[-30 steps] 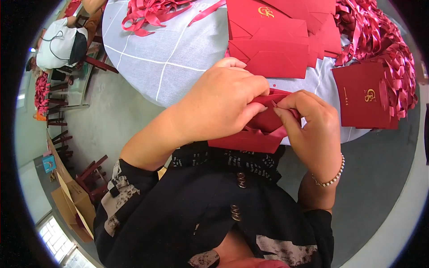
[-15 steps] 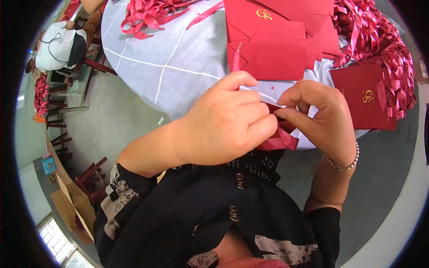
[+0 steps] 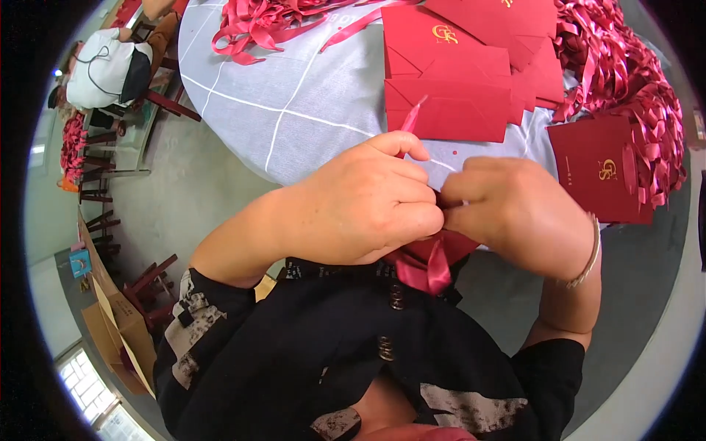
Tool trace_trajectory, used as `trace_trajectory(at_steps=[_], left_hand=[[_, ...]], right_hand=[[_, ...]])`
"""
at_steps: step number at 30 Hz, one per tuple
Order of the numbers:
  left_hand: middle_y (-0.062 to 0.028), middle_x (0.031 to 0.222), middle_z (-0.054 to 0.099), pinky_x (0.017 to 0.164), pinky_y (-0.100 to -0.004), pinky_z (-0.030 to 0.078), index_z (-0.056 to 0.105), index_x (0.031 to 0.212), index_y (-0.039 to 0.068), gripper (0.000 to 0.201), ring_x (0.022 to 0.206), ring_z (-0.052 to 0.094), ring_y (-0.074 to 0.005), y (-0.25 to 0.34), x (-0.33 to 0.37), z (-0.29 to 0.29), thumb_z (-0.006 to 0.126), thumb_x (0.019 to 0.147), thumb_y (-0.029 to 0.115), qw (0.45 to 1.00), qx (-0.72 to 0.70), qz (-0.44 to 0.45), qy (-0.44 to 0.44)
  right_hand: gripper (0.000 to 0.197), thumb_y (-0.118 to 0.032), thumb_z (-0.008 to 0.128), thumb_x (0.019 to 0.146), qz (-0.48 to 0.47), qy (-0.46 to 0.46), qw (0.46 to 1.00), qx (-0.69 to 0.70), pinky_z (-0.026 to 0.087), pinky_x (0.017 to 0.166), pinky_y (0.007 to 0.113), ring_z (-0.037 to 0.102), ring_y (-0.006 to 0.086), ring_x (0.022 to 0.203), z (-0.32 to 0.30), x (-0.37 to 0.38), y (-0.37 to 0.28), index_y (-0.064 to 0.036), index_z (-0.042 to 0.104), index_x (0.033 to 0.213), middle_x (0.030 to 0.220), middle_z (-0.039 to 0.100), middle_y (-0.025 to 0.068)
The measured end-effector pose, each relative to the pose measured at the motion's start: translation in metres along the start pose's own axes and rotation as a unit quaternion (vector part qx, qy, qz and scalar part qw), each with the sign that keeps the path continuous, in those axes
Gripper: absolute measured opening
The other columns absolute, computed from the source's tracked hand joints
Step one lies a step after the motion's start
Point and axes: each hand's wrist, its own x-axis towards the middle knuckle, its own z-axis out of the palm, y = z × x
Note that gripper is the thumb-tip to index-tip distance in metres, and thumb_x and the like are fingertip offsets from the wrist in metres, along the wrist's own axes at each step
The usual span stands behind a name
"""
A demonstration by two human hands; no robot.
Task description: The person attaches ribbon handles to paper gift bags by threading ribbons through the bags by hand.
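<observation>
My left hand (image 3: 371, 198) is closed on a red satin ribbon (image 3: 414, 117), whose pointed end sticks up past the index finger. Close against it, my right hand (image 3: 511, 198) is pinched with its fingertips at the left fingers; what is between them is hidden. Below both hands, near my waist, part of a dark red paper bag (image 3: 462, 246) shows, mostly covered by the hands. A loose length of ribbon (image 3: 426, 273) hangs folded in front of my shirt.
Flat red paper bags (image 3: 448, 110) lie stacked on the grey checked tablecloth (image 3: 243, 88). Another red bag (image 3: 596, 173) lies to the right beside a big heap of ribbons (image 3: 654, 132). More ribbons (image 3: 257, 29) lie at the far left. A person (image 3: 107, 70) sits beyond, near stools and a cardboard box (image 3: 121, 331).
My right hand has rolled over, its back now upward, and moved in against the left fingers. The loose ribbon below has shifted left and hangs lower. The left hand still grips its ribbon.
</observation>
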Motion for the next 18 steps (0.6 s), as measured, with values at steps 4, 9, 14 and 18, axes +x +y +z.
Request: trace_trajectory(at_steps=[4,9,14,18], left_hand=[[-0.0025,0.068,0.053,0.089,-0.0424,0.045,0.062,0.079,0.008,0.009,0.065,0.055,-0.0241,-0.006,-0.003,-0.008,0.071,0.08,0.01,0.996,-0.084,0.023,-0.016],[-0.0022,0.069,0.054,0.088,-0.0432,0.044,0.061,0.078,0.008,0.01,0.064,0.055,-0.024,-0.013,0.004,-0.025,0.068,0.085,0.011,0.992,-0.112,0.048,-0.043],[0.0005,0.074,0.061,0.092,-0.0437,0.04,0.066,0.085,0.009,0.011,0.065,0.058,-0.0209,-0.007,0.0,-0.03,0.063,0.094,0.014,0.975,-0.189,0.085,-0.08],[0.0003,0.074,0.061,0.091,-0.0433,0.041,0.066,0.086,0.009,0.01,0.065,0.057,-0.0212,-0.012,-0.003,-0.027,0.064,0.094,0.014,0.982,-0.162,0.065,-0.074]], right_hand=[[0.013,-0.013,0.066,0.066,-0.003,0.044,0.995,-0.085,0.052,0.065,0.034,0.059,0.0218,0.077,0.01,-0.002,-0.029,-0.005,0.064,0.076,0.086,0.058,0.0039],[0.024,-0.011,0.065,0.066,-0.037,0.091,0.99,-0.105,0.055,0.068,0.039,0.061,0.0251,0.078,0.01,0.001,-0.024,0.0001,0.069,0.087,0.097,0.065,0.0098],[0.023,-0.011,0.065,0.072,0.018,0.089,0.978,-0.189,0.053,0.068,0.036,0.059,0.0239,0.08,-0.004,-0.007,0.015,-0.0029,0.067,0.093,0.095,0.061,0.0058],[0.015,-0.007,0.066,0.074,0.079,0.149,0.973,-0.155,0.056,0.073,0.036,0.065,0.0251,0.087,0.014,-0.007,0.028,-0.0013,0.067,0.087,0.12,0.064,0.0094]])
